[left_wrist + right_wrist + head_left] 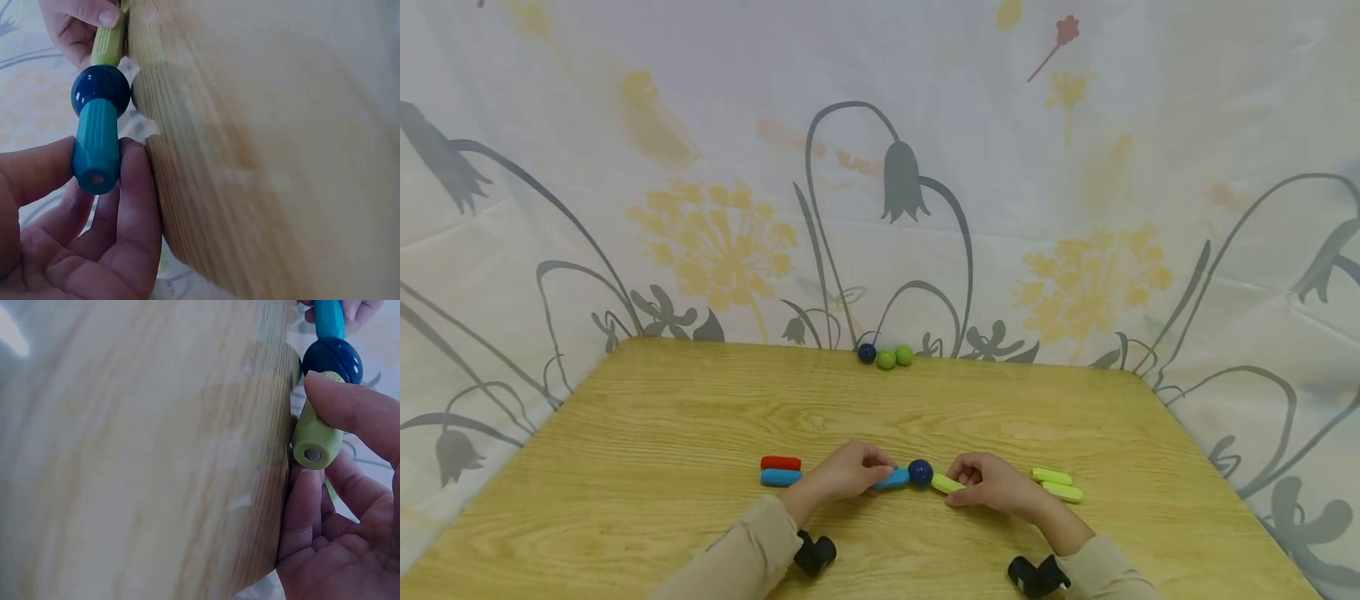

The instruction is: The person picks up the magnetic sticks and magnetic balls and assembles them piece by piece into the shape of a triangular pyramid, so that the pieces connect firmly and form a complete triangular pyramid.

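A dark blue ball [921, 473] sits between a blue toy rod [895, 479] and a yellow-green toy rod [946, 483], touching both in a line. My left hand [846, 473] pinches the blue rod between thumb and fingers. The yellow-green rod is pinched by my right hand [996, 483]. In the left wrist view the blue rod [97, 147] shows a small round dot at its near end. A shiny metal dot marks the free end of the yellow-green rod [317, 437] in the right wrist view.
Left of the hands lie a red rod [781, 462] and another blue rod [781, 477]. Two yellow-green rods [1060, 492] lie to the right. At the table's back edge rest another dark blue ball [867, 353] and two green balls [887, 359]. Behind the wooden table [700, 400] hangs a patterned curtain.
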The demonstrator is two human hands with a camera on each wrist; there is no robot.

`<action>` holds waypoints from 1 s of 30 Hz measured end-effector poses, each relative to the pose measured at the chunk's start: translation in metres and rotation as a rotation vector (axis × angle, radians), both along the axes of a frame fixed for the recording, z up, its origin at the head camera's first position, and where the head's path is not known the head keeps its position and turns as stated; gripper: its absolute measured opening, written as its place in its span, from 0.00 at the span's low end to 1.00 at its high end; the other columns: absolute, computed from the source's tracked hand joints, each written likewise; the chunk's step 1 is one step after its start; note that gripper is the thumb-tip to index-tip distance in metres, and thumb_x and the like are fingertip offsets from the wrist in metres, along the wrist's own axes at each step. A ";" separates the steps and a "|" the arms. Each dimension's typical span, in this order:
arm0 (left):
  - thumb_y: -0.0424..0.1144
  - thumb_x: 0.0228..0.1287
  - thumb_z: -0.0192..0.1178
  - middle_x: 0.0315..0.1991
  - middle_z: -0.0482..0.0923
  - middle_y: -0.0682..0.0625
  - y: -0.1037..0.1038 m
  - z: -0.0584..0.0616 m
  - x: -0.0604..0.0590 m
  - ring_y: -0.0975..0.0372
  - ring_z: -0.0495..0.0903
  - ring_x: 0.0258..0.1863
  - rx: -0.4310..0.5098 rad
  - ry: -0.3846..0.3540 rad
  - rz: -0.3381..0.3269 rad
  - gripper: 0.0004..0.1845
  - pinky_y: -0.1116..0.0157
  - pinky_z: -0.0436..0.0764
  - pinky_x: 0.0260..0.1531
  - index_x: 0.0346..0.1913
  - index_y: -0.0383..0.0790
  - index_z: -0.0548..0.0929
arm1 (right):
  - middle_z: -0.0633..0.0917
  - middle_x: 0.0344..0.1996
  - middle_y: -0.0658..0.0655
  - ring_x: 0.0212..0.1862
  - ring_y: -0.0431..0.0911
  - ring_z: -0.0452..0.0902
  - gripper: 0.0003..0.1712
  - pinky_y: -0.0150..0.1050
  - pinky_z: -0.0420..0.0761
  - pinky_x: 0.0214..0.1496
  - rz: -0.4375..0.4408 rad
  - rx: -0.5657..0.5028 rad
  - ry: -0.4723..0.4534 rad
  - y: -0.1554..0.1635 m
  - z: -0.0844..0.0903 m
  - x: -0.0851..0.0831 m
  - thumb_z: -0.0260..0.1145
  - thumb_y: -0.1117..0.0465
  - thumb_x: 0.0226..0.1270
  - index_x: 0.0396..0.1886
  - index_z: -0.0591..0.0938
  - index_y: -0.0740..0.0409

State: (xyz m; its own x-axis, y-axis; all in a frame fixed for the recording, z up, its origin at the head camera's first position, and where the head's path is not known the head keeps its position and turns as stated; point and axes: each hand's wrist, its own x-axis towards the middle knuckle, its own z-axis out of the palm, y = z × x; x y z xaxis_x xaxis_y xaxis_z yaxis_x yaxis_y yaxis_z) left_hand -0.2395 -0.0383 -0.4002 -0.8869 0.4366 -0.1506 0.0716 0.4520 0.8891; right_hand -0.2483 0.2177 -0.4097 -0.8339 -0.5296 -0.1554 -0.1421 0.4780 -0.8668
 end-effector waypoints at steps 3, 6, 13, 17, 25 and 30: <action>0.36 0.63 0.60 0.38 0.78 0.49 0.001 0.000 0.001 0.60 0.75 0.32 -0.039 0.029 -0.022 0.10 0.63 0.76 0.29 0.44 0.35 0.83 | 0.73 0.27 0.53 0.31 0.45 0.64 0.13 0.33 0.67 0.30 -0.001 -0.006 -0.003 0.000 0.000 0.000 0.69 0.64 0.57 0.38 0.77 0.66; 0.36 0.61 0.62 0.34 0.79 0.50 0.003 0.000 0.002 0.61 0.76 0.29 -0.022 0.015 -0.036 0.10 0.64 0.76 0.27 0.42 0.34 0.84 | 0.72 0.27 0.53 0.30 0.45 0.64 0.13 0.32 0.66 0.29 0.002 -0.007 0.005 0.000 0.000 0.000 0.69 0.64 0.58 0.38 0.77 0.66; 0.31 0.60 0.63 0.28 0.79 0.48 0.011 -0.005 0.006 0.59 0.80 0.26 0.073 -0.134 -0.045 0.07 0.63 0.81 0.29 0.39 0.31 0.80 | 0.72 0.26 0.52 0.29 0.44 0.65 0.12 0.32 0.67 0.29 0.022 -0.001 0.031 -0.001 0.000 0.001 0.68 0.64 0.58 0.39 0.79 0.66; 0.29 0.59 0.62 0.26 0.79 0.47 0.010 -0.006 0.009 0.60 0.80 0.24 0.092 -0.135 -0.054 0.05 0.65 0.81 0.27 0.37 0.31 0.79 | 0.73 0.27 0.52 0.29 0.44 0.66 0.12 0.33 0.67 0.30 0.053 0.005 0.042 -0.001 0.000 0.000 0.68 0.64 0.59 0.41 0.80 0.66; 0.27 0.50 0.69 0.43 0.73 0.44 -0.003 -0.003 0.011 0.56 0.76 0.36 0.042 -0.043 -0.121 0.23 0.59 0.78 0.36 0.50 0.38 0.74 | 0.77 0.33 0.53 0.30 0.43 0.66 0.13 0.34 0.69 0.32 0.132 0.048 0.106 -0.004 0.003 -0.006 0.68 0.65 0.58 0.42 0.82 0.65; 0.28 0.49 0.70 0.55 0.66 0.47 -0.004 0.001 0.013 0.51 0.72 0.52 0.012 0.024 -0.239 0.29 0.57 0.74 0.47 0.56 0.48 0.76 | 0.80 0.35 0.51 0.27 0.40 0.71 0.10 0.33 0.74 0.31 0.200 0.066 0.171 -0.016 0.007 -0.010 0.67 0.67 0.58 0.41 0.83 0.60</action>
